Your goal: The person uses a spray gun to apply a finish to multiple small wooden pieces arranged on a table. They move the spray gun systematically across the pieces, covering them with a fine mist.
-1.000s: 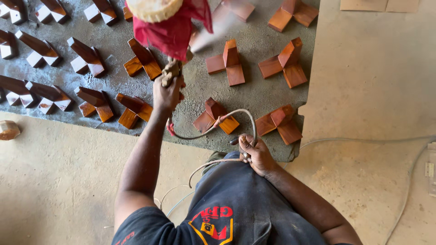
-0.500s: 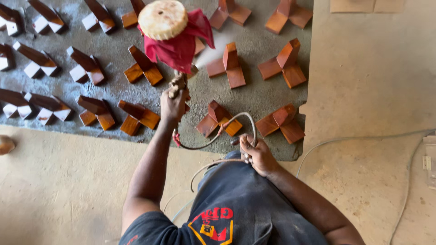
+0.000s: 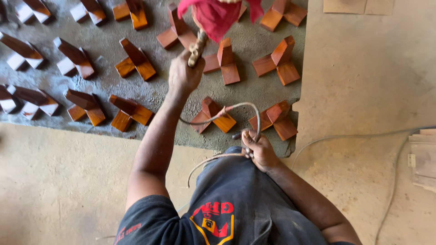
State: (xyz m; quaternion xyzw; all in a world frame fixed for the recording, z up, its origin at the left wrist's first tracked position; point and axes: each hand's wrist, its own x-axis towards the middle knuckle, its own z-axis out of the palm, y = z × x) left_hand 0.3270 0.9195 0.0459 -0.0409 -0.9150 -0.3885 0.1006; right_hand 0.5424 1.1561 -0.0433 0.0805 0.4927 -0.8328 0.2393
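Observation:
My left hand (image 3: 184, 72) is raised over the grey mat (image 3: 104, 86) and grips the handle of a spray gun (image 3: 198, 45), whose upper part is wrapped in red cloth (image 3: 213, 16) at the top edge. A hose (image 3: 245, 111) loops from the gun down to my right hand (image 3: 258, 149), which is closed around it near my waist. Several varnished brown wooden pieces lie on the mat; the nearest (image 3: 213, 115) sits between both hands, another (image 3: 225, 63) just right of the gun.
More wooden pieces with white unvarnished ends (image 3: 72, 59) lie at the left of the mat. Bare concrete floor (image 3: 372, 90) extends right, crossed by a thin cable (image 3: 363, 135). A stack of flat boards (image 3: 424, 159) sits at the right edge.
My left hand and the spray gun have moved farther out over the mat, so the gun's cloth-wrapped top is now cut off by the frame. My right hand still holds the hose.

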